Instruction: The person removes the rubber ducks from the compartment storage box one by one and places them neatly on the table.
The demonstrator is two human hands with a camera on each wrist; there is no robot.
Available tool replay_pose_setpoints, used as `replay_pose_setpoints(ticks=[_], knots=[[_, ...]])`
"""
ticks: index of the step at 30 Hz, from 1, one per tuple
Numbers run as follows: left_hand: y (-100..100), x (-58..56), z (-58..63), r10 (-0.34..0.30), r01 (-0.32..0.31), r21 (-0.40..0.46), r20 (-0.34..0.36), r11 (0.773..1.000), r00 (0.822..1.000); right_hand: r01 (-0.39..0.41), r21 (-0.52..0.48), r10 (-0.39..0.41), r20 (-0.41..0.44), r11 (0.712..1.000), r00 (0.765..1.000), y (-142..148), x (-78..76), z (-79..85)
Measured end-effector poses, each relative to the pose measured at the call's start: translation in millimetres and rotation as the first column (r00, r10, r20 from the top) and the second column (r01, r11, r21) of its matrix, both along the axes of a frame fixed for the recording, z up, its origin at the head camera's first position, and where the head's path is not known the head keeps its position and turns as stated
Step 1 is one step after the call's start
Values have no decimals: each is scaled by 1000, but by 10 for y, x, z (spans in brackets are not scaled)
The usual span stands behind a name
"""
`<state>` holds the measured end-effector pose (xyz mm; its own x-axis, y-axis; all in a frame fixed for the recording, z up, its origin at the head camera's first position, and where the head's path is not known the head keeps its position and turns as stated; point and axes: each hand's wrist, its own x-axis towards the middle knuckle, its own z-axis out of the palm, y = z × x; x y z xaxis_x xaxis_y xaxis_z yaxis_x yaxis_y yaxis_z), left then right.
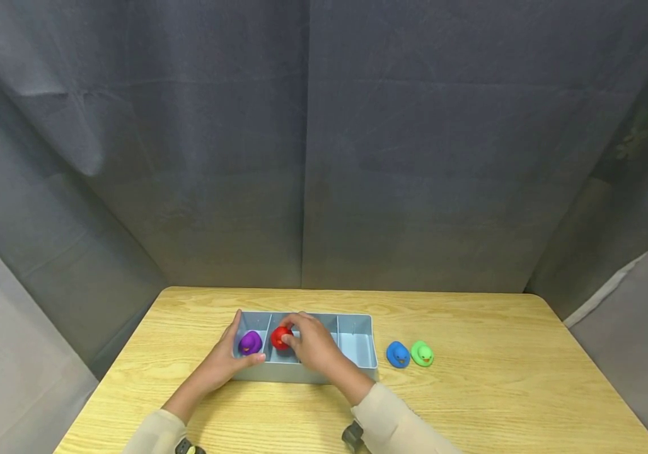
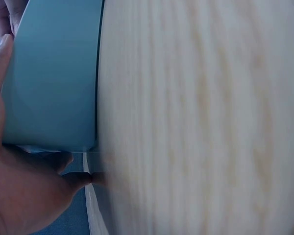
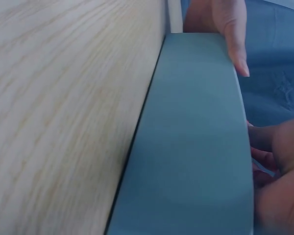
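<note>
Right hand (image 1: 314, 345) pinching red duck (image 1: 280, 338) at second compartment from left of box (image 1: 307, 374). Left hand (image 1: 219, 364) spreading straight fingers around the left end, likely steadying it. Purple duck (image 1: 251, 342) sitting in first compartment; blue duck (image 1: 398, 355), green duck (image 1: 423, 354) sitting right, on wooden table (image 1: 500, 378). Grey curtain (image 1: 415, 157) hanging behind.

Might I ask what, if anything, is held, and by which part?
The right hand holds the red duck by its image-right side; the left hand grips the box at its left end.
</note>
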<state>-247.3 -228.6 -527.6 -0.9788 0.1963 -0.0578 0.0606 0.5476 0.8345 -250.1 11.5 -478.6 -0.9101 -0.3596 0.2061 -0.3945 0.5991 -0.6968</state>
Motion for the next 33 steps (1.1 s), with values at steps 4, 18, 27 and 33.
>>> replay_pose_setpoints(ticks=[4, 18, 27, 33], knots=[[-2, 6, -1, -5, 5, 5, -4, 1000, 1000, -6, -27, 7, 11, 1000, 1000, 22, 7, 58], [-17, 1, -22, 0, 0, -10, -16, 1000, 1000, -34, -63, 37, 44, 997, 998, 142, 33, 262], [-8, 12, -9, 11, -11, -12, -5, 1000, 1000, -50, -112, 58, 65, 992, 996, 271, 12, 304], [-16, 4, -10, 7, -7, -18, -17, 1000, 1000, -64, -153, 80, 98, 986, 992, 387, -6, 284]])
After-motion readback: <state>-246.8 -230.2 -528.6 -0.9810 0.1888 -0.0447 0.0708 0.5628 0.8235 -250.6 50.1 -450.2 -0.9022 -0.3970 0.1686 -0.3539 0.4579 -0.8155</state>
